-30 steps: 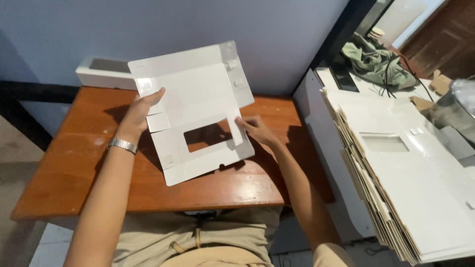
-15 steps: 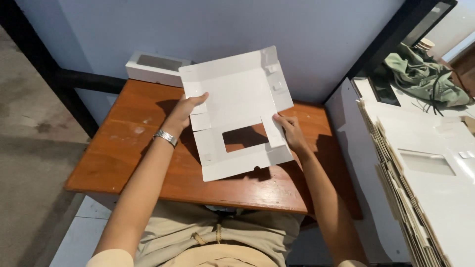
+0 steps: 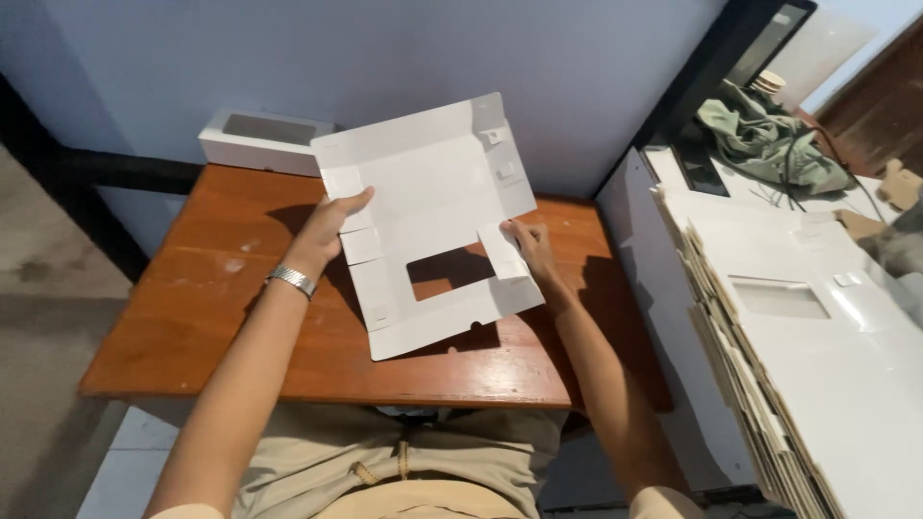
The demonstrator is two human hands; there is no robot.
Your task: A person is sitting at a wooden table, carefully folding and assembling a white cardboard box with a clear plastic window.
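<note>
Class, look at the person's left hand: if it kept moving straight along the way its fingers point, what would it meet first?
The left hand points up-right, so it would probably meet the white cardboard sheet it already grips; depth is unclear.

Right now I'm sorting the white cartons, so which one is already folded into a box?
The white windowed box at the table's far left edge. The sheet in the hands is still flat, as are the stacked sheets at right.
</note>
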